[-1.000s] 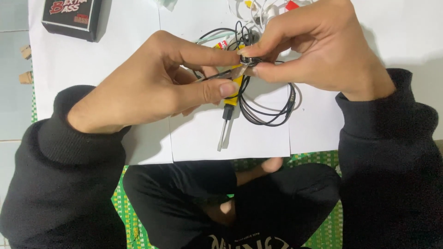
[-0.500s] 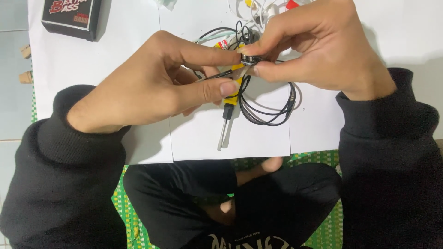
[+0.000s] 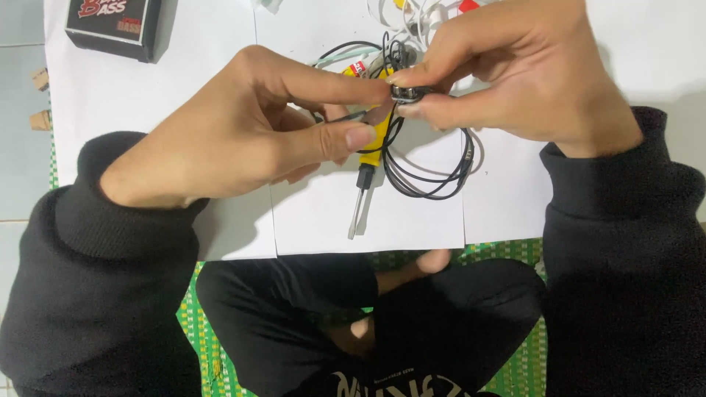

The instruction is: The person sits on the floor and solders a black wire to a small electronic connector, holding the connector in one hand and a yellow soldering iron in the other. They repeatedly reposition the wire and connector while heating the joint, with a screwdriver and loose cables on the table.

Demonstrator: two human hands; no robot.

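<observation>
The small dark part (image 3: 409, 93) sits above the white paper sheets (image 3: 323, 213), pinched narrow between thumb and forefinger of the right hand (image 3: 515, 73). The left hand (image 3: 250, 125) approaches from the left — its fingers closed on a thin dark tool (image 3: 351, 116) lying roughly horizontal, tip toward the part. Both hands are equally near. The part is round and black, trailing a black cable (image 3: 434, 180).

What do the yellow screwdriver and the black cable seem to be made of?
The yellow screwdriver looks to have a glossy plastic handle and a grey metal shaft, dull with a slight sheen. The black cable seems rubber or soft plastic coated: it lies in loose smooth coils on the white paper sheet.
</observation>
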